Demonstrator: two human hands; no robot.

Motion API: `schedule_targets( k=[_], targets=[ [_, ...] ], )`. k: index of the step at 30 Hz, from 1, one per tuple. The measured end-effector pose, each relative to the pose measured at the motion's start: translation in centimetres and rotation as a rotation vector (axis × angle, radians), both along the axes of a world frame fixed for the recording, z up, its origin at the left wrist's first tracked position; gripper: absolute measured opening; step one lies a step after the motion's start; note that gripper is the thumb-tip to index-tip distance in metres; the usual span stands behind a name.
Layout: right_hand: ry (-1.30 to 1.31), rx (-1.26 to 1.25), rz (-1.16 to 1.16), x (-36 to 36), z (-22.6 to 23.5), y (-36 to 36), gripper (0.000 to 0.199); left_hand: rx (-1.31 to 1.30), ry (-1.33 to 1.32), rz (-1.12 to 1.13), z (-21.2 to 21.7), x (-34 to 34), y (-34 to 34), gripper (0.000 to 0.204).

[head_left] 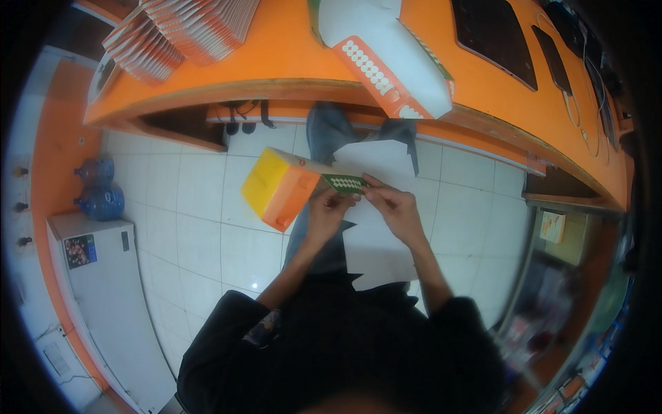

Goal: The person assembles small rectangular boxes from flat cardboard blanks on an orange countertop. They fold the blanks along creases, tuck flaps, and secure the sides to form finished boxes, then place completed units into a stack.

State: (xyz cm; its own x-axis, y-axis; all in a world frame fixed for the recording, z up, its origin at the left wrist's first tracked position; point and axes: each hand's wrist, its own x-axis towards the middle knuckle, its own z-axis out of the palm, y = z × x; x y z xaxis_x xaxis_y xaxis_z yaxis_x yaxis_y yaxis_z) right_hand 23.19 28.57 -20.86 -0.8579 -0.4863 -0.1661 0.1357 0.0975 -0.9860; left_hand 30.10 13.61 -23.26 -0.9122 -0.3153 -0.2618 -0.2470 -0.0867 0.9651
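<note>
- Two hands are meeting in front of us, over our lap: our left hand (324,210) and our right hand (396,207).
- We are holding a partly folded carton (283,186), orange and yellow, out to the left above the white tiled floor (200,207).
- Our left fingers (338,200) are closing around the carton's end, where a green flap with white dots (343,182) is sticking out.
- Our right fingers (369,185) are pinching that green flap from the other side.
- A flat white cardboard sheet (376,234) is lying across our knees, under both hands.
- Ahead of us, the orange desk (289,48) is carrying a stack of flat cartons (179,34) on the left and a large white unfolded carton (386,48) in the middle.
- Dark flat panels (496,38) are lying on the desk farther right.
- A white cabinet (103,290) and blue water bottles (100,190) are standing by the wall on our left.
</note>
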Motion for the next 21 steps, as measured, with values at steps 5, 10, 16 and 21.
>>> schedule_targets(
  k=[5,10,16,21],
  targets=[
    [-0.04,-0.054,0.011,-0.2,-0.6,0.3,0.014,-0.145,0.096,0.007,-0.2,0.2,0.4,0.019],
    [0.041,-0.02,-0.039,0.2,-1.4,-0.1,0.015,-0.135,0.114,0.048,-1.0,0.3,0.4,0.019],
    [0.231,0.085,-0.07,0.6,-2.6,-0.1,0.015,0.006,0.042,0.06,-1.2,0.7,0.4,0.02],
    [0.175,-0.119,-0.171,0.9,-3.5,-0.3,0.03,0.068,0.202,-0.101,-0.4,0.7,-0.1,0.032]
  ],
)
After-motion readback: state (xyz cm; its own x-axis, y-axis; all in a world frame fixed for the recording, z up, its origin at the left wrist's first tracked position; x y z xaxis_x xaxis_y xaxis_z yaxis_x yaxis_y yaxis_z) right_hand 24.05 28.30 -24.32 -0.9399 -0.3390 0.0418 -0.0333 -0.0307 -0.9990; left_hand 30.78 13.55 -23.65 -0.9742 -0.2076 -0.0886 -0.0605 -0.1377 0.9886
